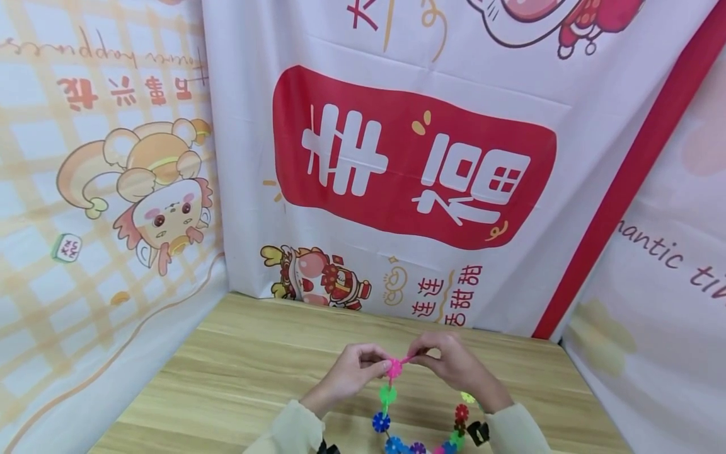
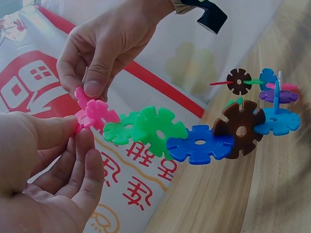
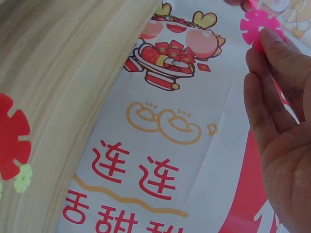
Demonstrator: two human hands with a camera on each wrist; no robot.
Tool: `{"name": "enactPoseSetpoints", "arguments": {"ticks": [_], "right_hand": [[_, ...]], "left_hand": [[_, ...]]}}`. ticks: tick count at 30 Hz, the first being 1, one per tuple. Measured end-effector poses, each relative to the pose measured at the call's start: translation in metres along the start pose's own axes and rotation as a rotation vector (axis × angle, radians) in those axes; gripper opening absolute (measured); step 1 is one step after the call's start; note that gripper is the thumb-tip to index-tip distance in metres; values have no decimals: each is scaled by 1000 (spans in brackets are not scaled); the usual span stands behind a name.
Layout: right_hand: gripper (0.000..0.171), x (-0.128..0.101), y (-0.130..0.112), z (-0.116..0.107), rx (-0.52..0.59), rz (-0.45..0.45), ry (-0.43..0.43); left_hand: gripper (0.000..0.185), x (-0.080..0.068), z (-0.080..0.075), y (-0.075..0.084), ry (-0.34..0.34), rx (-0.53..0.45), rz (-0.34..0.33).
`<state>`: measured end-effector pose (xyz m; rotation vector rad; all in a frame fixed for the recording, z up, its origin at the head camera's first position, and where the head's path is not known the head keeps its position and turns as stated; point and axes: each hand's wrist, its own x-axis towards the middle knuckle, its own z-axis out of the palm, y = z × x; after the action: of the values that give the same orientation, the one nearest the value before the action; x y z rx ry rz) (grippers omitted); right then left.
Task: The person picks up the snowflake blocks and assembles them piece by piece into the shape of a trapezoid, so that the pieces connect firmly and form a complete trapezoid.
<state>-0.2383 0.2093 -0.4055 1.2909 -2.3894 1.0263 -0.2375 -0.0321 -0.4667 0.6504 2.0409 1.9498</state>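
Both hands meet above the wooden table (image 1: 238, 366), forearms angling inward. The left hand (image 1: 353, 371) pinches with thumb and curled fingers; the right hand (image 1: 448, 362) seems to pinch too, fingertips touching the left's.

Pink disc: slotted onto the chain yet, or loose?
Cannot tell. Both hands pinch pink discs at the chain end; fingers hide the joint.

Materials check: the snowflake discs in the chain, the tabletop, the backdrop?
Discs: likely moulded plastic; solid bright colours, slight gloss, crisp slotted edges, thin and rigid-looking. The left hand and right hand pinch the pink one.
Tabletop: pale wood or wood-look laminate; straight grain lines, matte.
Backdrop: printed fabric, seemingly; visible fold creases.
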Motion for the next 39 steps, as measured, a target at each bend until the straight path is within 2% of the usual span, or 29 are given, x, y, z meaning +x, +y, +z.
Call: {"name": "enactPoseSetpoints", "arguments": {"ticks": [4,8,13,17,20,25,28,31,34,39], "right_hand": [[17,-1,-1,3,-76,-72,43],[20,-2,-3,9,-181,-160,114],[22,-6,-4,15,-181,-217,163],[26,-8,-3,15,-188,-243,185],[24,-8,-4,10,-191,-206,143],[19,-3,-7,2,-159,-156,40],[18,-1,-10,-3,-155,-126,-15],[20,-3,-10,-12,-199,-81,-55],[23,-13,-4,-23,-271,11,-79],[20,-46,25,-41,-360,296,-153]], "left_hand": [[19,2,2,0,6,9,32],[17,3,5,1,46,38,68],[13,2,10,3,97,72,92],[12,2,13,4,108,74,98],[19,4,14,4,80,74,91],[36,8,13,4,-28,112,86],[34,11,14,6,-55,111,79],[32,11,15,7,-66,106,70],[33,11,15,9,-74,110,61],[38,9,14,13,-105,113,88]]}}
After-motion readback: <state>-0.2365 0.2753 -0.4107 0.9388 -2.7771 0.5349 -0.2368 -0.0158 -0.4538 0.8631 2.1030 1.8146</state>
